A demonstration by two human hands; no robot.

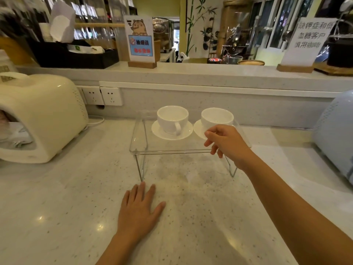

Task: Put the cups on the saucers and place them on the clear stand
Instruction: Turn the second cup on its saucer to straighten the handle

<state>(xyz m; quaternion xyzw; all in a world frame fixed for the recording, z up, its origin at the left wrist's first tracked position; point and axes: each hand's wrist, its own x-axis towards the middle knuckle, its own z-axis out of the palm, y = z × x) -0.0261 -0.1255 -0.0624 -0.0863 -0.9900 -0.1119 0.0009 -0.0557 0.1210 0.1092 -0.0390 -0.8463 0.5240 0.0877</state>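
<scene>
A clear stand [139, 150] on thin metal legs sits on the counter by the back wall. On it are two white saucers, each with a white cup. The left cup [172, 118] sits on the left saucer [158, 131] with its handle facing me. The right cup [216, 116] sits on the right saucer [197, 129]. My right hand [227, 144] hovers over the stand's front right corner with loosely curled fingers, hiding the front of the right saucer and the cup's handle; contact is not visible. My left hand [139, 209] lies flat on the counter in front of the stand.
A cream appliance [42, 115] stands at the left and a pale blue one [336, 134] at the right edge. Wall sockets [103, 96] are behind the stand. A raised ledge [210, 73] carries two signs and a black organiser.
</scene>
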